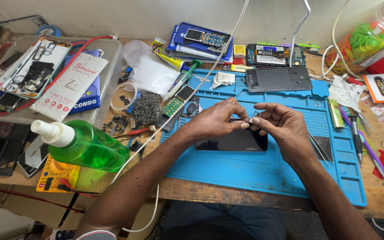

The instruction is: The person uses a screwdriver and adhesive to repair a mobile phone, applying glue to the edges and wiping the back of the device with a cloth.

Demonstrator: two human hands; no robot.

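Together, left hand (216, 118) and right hand (281, 124) pinch a small metal part (255, 117).

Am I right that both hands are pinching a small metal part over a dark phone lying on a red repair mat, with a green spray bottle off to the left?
Not quite: the repair mat is blue, not red, as the head view shows. The rest holds: the left hand and right hand pinch a small metal part over the dark phone, and the green spray bottle lies off to the left.

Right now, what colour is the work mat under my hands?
Blue, seen in the head view: the mat lies under the dark phone.
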